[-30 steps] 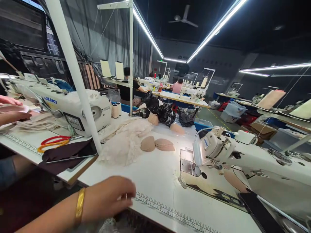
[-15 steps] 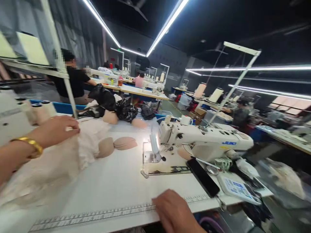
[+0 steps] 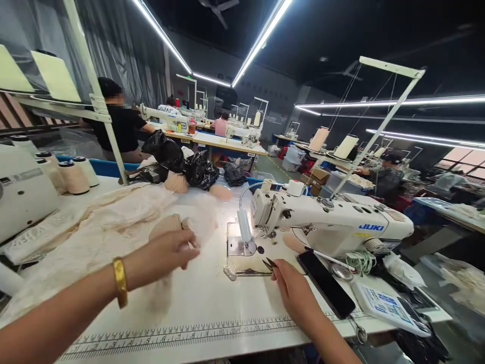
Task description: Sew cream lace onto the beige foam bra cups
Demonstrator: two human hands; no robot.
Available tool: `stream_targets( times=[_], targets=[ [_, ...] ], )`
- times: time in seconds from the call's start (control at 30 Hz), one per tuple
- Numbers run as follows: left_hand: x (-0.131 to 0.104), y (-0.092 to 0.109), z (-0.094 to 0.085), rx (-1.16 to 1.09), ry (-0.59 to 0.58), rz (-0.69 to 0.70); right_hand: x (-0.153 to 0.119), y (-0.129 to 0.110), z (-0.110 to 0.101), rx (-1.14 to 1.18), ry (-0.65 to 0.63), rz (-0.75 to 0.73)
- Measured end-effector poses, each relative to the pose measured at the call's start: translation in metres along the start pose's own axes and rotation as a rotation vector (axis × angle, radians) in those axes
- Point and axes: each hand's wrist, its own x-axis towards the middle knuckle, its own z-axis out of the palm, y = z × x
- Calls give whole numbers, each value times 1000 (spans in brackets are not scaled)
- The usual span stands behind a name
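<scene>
My left hand (image 3: 166,255), with a gold bangle at the wrist, pinches a sheer pale piece of fabric (image 3: 206,215) that is blurred by motion. It is above the white table, left of the sewing machine (image 3: 326,217). Behind that hand, beige oval pads (image 3: 164,227) are partly hidden. A heap of cream fabric (image 3: 109,217) spreads across the table's left side. My right hand (image 3: 295,290) is closed around thread snips (image 3: 269,264), whose dark tips point left, just in front of the needle plate (image 3: 242,246).
A black phone (image 3: 328,285) and a white calculator-like device (image 3: 390,306) lie right of my right hand. A ruler strip (image 3: 182,336) runs along the front edge. Thread cones (image 3: 74,177) stand at left, black plastic bags (image 3: 200,169) behind. Other people sit at machines further away.
My left hand has moved right from the fabric heap, bringing the pale fabric along. My right hand has risen from the ruler strip towards the machine, and the snips now show in it.
</scene>
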Motion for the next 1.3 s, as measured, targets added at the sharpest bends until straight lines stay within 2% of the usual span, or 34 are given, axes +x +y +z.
stream_targets(
  times=[0.07, 0.13, 0.2, 0.3, 0.5, 0.6, 0.63, 0.7, 0.8, 0.87, 0.9, 0.93, 0.97, 1.03, 1.1, 1.2, 1.3],
  targets=[
    [-10, 12, 36, -266, -178, -79, -3, -31, -4, 277, -75, 73],
    [-19, 9, 53, -479, -280, -101, -4, -61, -8, 414, -136, 30],
    [-24, 2, 58, -616, -345, -88, -2, -84, -8, 397, -75, -81],
    [-26, -1, 59, -706, -389, -49, 5, -102, -2, 213, 60, -214],
    [-32, 4, 69, -709, -406, 4, 20, -118, 15, -13, 157, -263],
    [-35, -1, 64, -565, -389, 21, 21, -122, 16, -35, 162, -272],
    [-36, -5, 57, -460, -352, 30, 19, -120, 15, -29, 156, -269],
    [-38, -16, 35, -185, -196, 30, 14, -109, 8, -22, 142, -248],
    [-42, -33, -4, 195, 181, -18, 3, -75, -3, -80, 138, -177],
    [-43, -41, -15, 382, 417, 38, -5, -45, -8, -183, 114, -111],
    [-44, -44, -13, 449, 493, 95, -8, -31, -11, -243, 87, -82],
    [-44, -45, -6, 492, 524, 166, -11, -17, -13, -303, 58, -59],
    [-43, -45, 6, 507, 502, 239, -12, -6, -15, -353, 31, -54],
    [-40, -44, 36, 462, 364, 364, -13, 10, -19, -420, 20, -68],
    [-34, -40, 67, 409, 261, 455, -10, 13, -23, -414, 63, -73],
    [-21, -30, 98, 414, 206, 503, -4, -11, -27, -176, 129, -78],
    [-12, -12, 103, 441, 149, 534, 3, -53, -25, 226, 63, -138]
  ],
)
